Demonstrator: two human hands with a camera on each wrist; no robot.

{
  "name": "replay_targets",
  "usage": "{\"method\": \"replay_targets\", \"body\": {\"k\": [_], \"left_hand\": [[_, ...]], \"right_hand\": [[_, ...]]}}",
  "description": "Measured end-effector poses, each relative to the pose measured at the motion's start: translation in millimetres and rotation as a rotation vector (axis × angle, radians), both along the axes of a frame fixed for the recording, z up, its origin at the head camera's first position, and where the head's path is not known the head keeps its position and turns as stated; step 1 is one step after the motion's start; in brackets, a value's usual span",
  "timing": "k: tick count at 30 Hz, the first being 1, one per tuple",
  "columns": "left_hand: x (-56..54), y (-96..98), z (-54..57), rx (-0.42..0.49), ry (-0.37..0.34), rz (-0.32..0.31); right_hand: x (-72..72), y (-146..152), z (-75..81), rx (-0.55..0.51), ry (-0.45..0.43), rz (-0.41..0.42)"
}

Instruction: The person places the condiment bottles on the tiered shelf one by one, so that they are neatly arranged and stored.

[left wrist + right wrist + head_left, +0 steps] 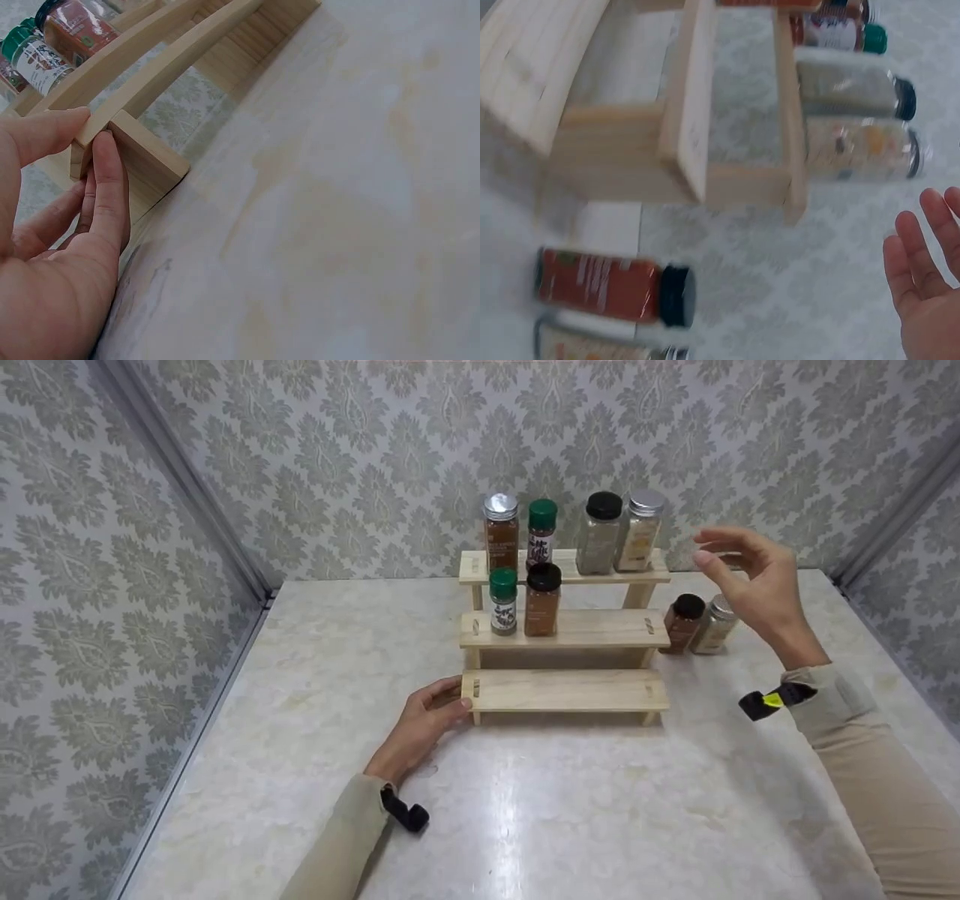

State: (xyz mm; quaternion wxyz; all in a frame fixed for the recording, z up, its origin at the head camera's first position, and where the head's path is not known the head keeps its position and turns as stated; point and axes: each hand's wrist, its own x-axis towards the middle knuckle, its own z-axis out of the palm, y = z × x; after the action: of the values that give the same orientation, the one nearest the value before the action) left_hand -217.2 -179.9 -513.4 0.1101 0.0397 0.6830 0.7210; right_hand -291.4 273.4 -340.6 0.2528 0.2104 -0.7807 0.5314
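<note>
A three-tier wooden spice rack (562, 690) stands on the table. My left hand (427, 724) pinches the left end of its lowest tier, thumb on top and fingers beneath, as the left wrist view shows. My right hand (757, 581) is in the air right of the top tier, fingers loosely bent and holding nothing. Nearest to it up there is a silver-capped jar of pale seasoning (640, 532), beside a black-capped grey-green jar (598, 540). Below that hand, a black-capped red-brown jar (600, 285) and another silver-capped pale jar (714, 630) stand on the table.
Further left on the top tier are a silver-capped brown jar (501, 536) and a green-capped bottle (541, 532). The middle tier bears a small green-capped bottle (503, 611) and a black-capped orange-brown jar (541, 607). Patterned walls (375, 472) enclose the marbled table (337, 645).
</note>
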Motion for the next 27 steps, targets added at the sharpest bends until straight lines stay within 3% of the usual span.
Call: {"method": "replay_targets", "body": {"k": [12, 17, 22, 27], "left_hand": [[0.1, 0.4, 0.0, -0.004, 0.005, 0.001], [0.4, -0.9, -0.4, -0.014, -0.012, -0.002], [0.0, -0.9, 0.2, -0.023, -0.012, 0.004], [0.4, 0.8, 0.5, -0.012, -0.006, 0.008]], "right_hand": [[-17.4, 53, -38.9, 0.202, -0.148, -0.156], [-18.4, 66, -52.2, 0.291, -0.270, -0.188], [-21.7, 78, -66.0, 0.328, -0.362, -0.168], [-22.9, 85, -83.5, 0.294, -0.396, -0.138]]}}
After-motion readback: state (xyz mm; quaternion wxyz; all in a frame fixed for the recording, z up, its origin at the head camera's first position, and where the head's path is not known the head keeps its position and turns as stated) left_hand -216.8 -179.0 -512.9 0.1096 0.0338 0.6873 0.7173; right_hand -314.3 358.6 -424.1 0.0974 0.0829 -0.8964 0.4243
